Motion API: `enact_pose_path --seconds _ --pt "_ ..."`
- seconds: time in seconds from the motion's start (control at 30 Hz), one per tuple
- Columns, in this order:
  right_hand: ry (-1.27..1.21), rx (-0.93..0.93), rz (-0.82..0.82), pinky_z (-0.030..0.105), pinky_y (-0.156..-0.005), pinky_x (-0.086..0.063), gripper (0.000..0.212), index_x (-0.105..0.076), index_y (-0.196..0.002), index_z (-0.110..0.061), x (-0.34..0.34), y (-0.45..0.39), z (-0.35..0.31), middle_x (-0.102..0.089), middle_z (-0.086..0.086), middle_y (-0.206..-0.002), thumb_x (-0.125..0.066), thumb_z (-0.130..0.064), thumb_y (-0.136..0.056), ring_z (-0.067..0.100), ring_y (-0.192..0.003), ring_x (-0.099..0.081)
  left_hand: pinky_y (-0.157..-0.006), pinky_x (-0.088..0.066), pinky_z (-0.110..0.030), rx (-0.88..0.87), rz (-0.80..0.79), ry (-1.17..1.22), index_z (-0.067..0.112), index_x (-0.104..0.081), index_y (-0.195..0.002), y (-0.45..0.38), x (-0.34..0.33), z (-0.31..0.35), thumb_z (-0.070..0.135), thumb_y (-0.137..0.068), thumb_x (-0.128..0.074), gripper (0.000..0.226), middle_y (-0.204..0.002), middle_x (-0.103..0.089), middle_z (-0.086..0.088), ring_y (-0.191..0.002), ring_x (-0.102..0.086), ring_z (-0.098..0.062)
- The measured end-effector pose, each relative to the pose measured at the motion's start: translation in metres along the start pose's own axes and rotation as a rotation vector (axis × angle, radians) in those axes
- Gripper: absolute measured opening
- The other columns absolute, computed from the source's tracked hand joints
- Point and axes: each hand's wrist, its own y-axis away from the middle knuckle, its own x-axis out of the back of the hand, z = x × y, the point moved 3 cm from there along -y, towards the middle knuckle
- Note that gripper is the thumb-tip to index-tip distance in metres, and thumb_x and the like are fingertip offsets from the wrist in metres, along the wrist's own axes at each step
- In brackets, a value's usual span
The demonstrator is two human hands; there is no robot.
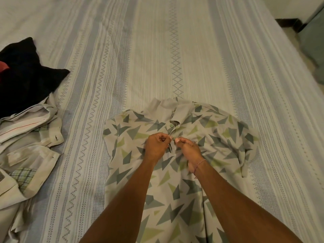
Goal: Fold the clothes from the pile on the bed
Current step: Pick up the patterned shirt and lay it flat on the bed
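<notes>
Striped pale bedsheet (175, 50) | beige collared shirt with grey-green triangles (175, 181) lies flat, near edge | left hand (157, 146) and right hand (188, 149) pinch its button placket | thin, soft, light; likely best held at shoulders | pile of clothes (26, 120) left.

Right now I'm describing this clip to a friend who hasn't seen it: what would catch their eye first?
First, the two hands, left hand and right hand, meeting at the button placket of a triangle-patterned shirt spread collar-away at the near centre of the striped bedsheet. Next, the black garment at the left edge, lying on a heap of pale clothes.
</notes>
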Motion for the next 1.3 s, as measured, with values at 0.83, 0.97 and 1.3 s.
enact_pose_path --seconds 0.83,0.97,1.3 --pt "1.473 1.270 0.126 0.037 -0.073 -0.052 0.035 -0.075 -0.112 -0.031 0.000 -0.030 -0.083 -0.060 0.005 -0.120 -0.081 -0.015 -0.081 0.026 -0.098 -0.056 -0.075 -0.057 -0.035 -0.361 0.186 -0.346 0.011 -0.076 -0.111 -0.031 0.003 0.038 0.017 -0.088 -0.076 0.024 -0.067 -0.064 0.001 -0.063 -0.058 -0.014" --pt "1.458 1.328 0.025 0.038 -0.072 -0.052 0.015 -0.077 -0.103 -0.024 0.005 -0.042 -0.088 -0.061 0.005 -0.113 -0.073 -0.022 -0.089 0.025 -0.096 -0.054 -0.070 -0.057 -0.039 -0.377 0.221 -0.317 0.021 -0.079 -0.105 -0.036 0.001 0.029 0.025 -0.084 -0.080 0.021 -0.070 -0.066 0.003 -0.064 -0.061 -0.016" --pt "1.340 1.109 -0.148 0.031 -0.070 -0.038 0.019 -0.075 -0.108 -0.021 -0.009 -0.053 -0.096 -0.062 0.005 -0.098 -0.066 -0.032 -0.095 0.025 -0.091 -0.057 -0.067 -0.052 -0.024 -0.371 0.247 -0.223 0.027 -0.080 -0.102 -0.041 0.001 0.016 0.027 -0.088 -0.076 0.015 -0.076 -0.068 0.005 -0.068 -0.061 -0.011"
